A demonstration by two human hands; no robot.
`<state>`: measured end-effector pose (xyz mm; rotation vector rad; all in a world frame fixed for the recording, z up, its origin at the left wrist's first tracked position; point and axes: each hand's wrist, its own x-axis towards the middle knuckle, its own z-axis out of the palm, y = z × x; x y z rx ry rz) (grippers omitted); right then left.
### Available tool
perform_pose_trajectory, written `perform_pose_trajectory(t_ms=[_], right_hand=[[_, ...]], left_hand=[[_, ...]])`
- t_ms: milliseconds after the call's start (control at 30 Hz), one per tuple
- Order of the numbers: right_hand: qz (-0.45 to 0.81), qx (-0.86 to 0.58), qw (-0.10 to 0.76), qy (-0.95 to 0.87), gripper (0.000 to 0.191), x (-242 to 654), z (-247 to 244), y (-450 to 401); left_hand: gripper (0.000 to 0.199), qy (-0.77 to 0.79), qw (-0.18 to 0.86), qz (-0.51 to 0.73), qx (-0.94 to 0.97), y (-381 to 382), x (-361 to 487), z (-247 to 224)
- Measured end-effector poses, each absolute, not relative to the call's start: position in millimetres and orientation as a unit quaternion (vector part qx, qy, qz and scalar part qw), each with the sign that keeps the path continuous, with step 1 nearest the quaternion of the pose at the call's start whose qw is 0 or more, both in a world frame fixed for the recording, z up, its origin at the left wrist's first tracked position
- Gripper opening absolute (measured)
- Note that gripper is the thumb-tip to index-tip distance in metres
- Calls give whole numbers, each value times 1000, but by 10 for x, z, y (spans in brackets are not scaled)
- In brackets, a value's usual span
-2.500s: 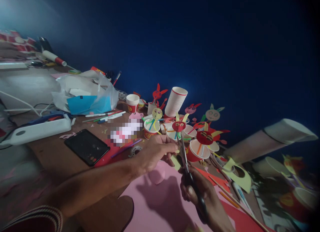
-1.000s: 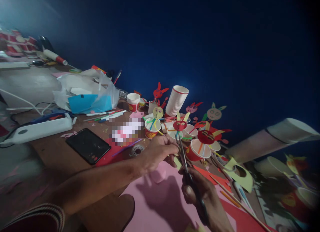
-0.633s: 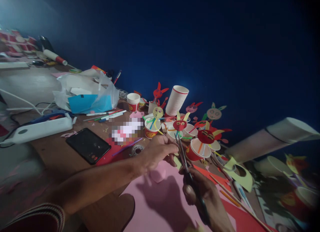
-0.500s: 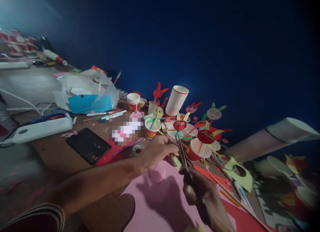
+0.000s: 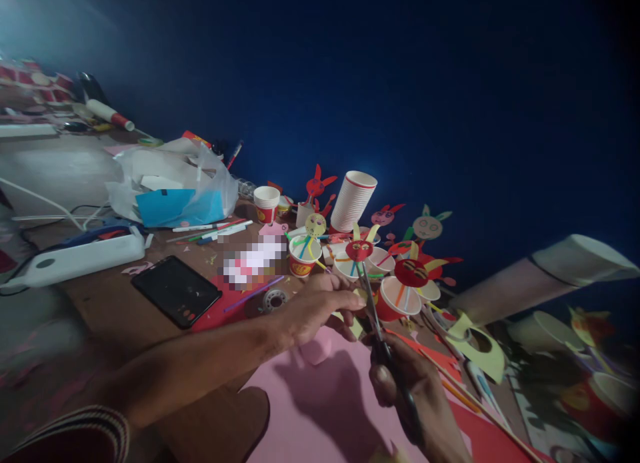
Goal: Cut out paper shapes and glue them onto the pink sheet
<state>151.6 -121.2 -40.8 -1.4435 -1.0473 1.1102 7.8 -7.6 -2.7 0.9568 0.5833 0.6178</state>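
My left hand [image 5: 320,306] pinches a small piece of pale yellow paper [image 5: 357,324] between thumb and fingers. My right hand [image 5: 405,376] is wrapped round the black handles of a pair of scissors [image 5: 373,303], whose blades point up and away, beside the left fingertips. Below both hands lies a large pink sheet [image 5: 310,410], with a small pink piece [image 5: 317,348] on it. Just beyond the scissors, a red paper face with yellow ears [image 5: 359,250] stands in a paper cup.
Cups with paper figures [image 5: 400,300] stand behind the hands, near a tall cup stack [image 5: 354,200]. A phone [image 5: 176,291], a tape roll [image 5: 275,300] and pens lie to the left. A cut yellow sheet [image 5: 487,363] and a large roll [image 5: 540,276] are at the right.
My left fingertips and the scissors have shifted slightly right. The scissor blades, a little apart before, now look closer together.
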Motion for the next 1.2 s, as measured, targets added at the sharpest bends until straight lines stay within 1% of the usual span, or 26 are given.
perform_pose_trajectory(t_ms=[167, 367, 500, 767, 1033, 1200], right_hand=[[470, -593, 507, -413, 42, 1466, -393, -1227], [464, -591, 508, -422, 46, 1448, -381, -1229], [475, -583, 513, -415, 45, 1448, -368, -1228], [464, -605, 486, -427, 43, 1451, -350, -1235], [484, -608, 467, -423, 41, 1497, -286, -1234], [467, -568, 493, -465, 39, 1554, -286, -1194]], left_hand=[[18, 283, 790, 300, 454, -78, 87, -57], [17, 287, 790, 303, 449, -82, 90, -48], [16, 290, 786, 304, 453, -91, 89, -41], [11, 297, 780, 301, 462, -95, 84, -10], [12, 306, 775, 288, 471, -72, 71, -22], [13, 295, 775, 277, 486, -52, 55, -25]])
